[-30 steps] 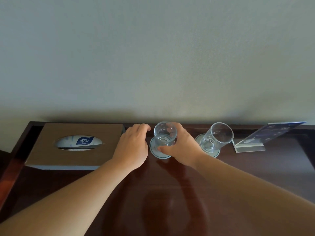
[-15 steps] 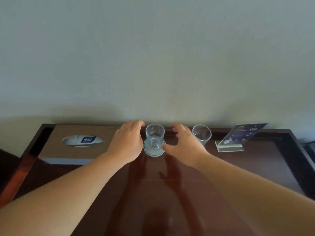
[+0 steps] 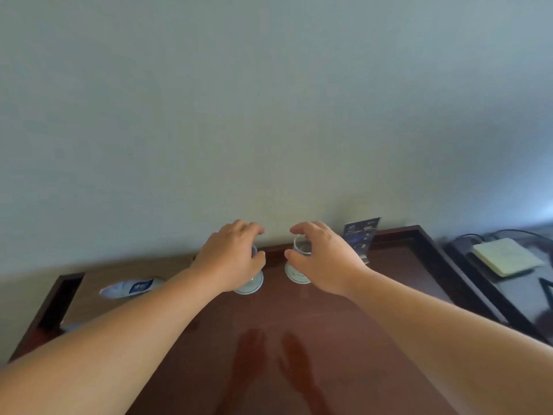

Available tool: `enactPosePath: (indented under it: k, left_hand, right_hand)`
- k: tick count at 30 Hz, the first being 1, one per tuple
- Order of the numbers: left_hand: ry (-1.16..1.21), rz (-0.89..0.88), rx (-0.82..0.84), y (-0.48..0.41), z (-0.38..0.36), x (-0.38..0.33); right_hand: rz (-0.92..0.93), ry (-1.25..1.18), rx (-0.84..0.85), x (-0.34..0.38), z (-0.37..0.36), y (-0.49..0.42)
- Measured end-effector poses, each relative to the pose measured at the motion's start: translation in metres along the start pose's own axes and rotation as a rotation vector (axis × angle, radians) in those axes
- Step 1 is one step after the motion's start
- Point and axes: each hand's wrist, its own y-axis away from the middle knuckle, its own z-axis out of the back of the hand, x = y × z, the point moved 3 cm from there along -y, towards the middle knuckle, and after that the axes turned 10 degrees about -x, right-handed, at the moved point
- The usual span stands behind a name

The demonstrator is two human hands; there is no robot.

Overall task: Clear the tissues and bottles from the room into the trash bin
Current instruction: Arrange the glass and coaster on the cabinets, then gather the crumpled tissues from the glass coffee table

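Tissue box (image 3: 125,287) lies left of the left hand (image 3: 232,259), the nearer. That hand curls round left glass (image 3: 255,253); right hand (image 3: 326,259) cups right glass (image 3: 302,248), contact unclear.

A glossy, dark reddish-brown wooden surface (image 3: 299,324) stands against a pale wall, framed by a raised dark rim (image 3: 431,253). 4 groups of things sit along its far edge. At far left lies a flat brown tissue box (image 3: 86,304), a blue-and-white tissue pack (image 3: 131,287) showing through its oval opening. Just right of it is a round pale coaster (image 3: 253,287) carrying the left glass (image 3: 255,254), mostly hidden under the left hand (image 3: 230,259). Near it, a 2nd coaster (image 3: 294,275) carries the right glass (image 3: 302,247), gripped by the right hand (image 3: 326,259). Behind that hand stands a tilted dark blue sign card (image 3: 360,235).
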Motion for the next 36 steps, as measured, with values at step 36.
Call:
enactPosePath:
  k: [36]
  left_hand:
    - [0.456,-0.993,0.185,0.279,-0.011,-0.459]
  right_hand:
    - [-0.805,0.331,-0.586,-0.083,0.265,0.542]
